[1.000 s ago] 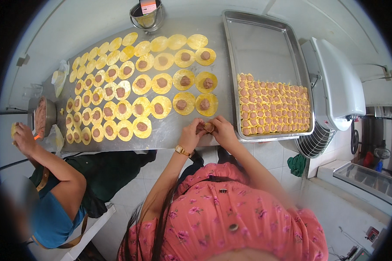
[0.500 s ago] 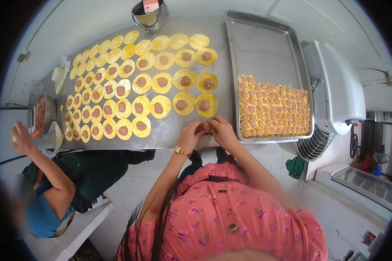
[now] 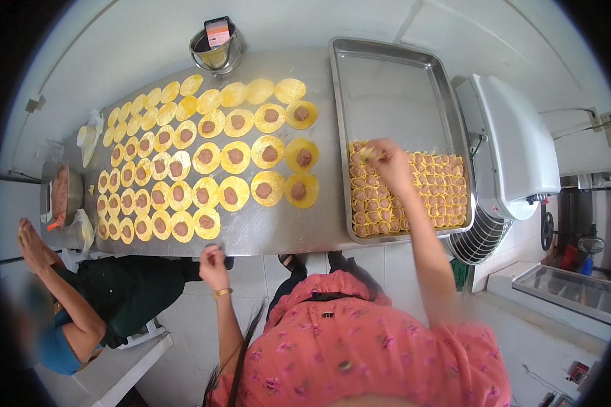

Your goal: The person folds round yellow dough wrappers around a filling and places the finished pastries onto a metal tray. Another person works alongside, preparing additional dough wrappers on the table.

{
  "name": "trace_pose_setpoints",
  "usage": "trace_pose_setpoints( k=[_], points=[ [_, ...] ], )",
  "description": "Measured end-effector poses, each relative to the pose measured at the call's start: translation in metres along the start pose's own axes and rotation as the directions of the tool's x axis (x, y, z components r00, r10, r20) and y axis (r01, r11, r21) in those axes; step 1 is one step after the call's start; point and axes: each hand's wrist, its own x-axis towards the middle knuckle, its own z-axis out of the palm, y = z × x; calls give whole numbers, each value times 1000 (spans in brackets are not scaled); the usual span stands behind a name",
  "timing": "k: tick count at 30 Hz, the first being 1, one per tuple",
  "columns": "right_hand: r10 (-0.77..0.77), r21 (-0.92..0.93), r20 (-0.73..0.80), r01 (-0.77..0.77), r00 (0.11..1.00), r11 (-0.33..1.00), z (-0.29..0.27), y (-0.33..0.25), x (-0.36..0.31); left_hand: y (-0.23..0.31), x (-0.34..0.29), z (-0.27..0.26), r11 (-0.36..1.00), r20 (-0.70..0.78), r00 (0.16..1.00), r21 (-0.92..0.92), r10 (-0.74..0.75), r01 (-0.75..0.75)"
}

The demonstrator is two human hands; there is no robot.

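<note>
My right hand (image 3: 390,165) is over the metal tray (image 3: 404,85), pinching a small meat dumpling (image 3: 369,154) in a yellow wrapper. It is above the back left of the packed rows of open-topped meat dumplings (image 3: 431,197). My left hand (image 3: 214,269) is at the table's front edge, its fingers curled together; what they hold, if anything, I cannot make out. Just beyond it lies a round yellow wrapper (image 3: 206,222) with a lump of meat filling on it. More filled wrappers (image 3: 265,188) lie in rows, with bare wrappers (image 3: 259,89) along the back.
A metal bucket (image 3: 216,54) with a phone (image 3: 217,32) propped in it stands behind the wrappers. A bowl of filling (image 3: 66,193) is at the far left, near a co-worker's hands (image 3: 32,244). A white machine (image 3: 512,146) stands right of the tray.
My hands have parted. The right has carried the dumpling from the table's front edge over the tray; the left has moved left. The view has shifted, and the co-worker's hands have come together.
</note>
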Motion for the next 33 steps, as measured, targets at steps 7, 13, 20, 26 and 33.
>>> trace_pose_setpoints(
  k=[7,13,20,26,33],
  points=[
    [78,-438,296,63,952,897,-22,55,73,-5,33,-7,969,-181,978,205,-102,139],
    [5,-401,501,227,866,888,-25,52,73,10,39,1,951,-188,969,235,-157,200],
    [146,-301,530,25,835,953,-30,46,77,0,48,4,936,-195,967,279,-165,216],
    [-2,-288,473,157,881,945,-19,62,81,-3,52,8,934,-273,962,338,-18,114],
    [32,-282,487,122,873,952,-13,64,80,15,50,6,922,-194,972,334,-134,194]
  ],
)
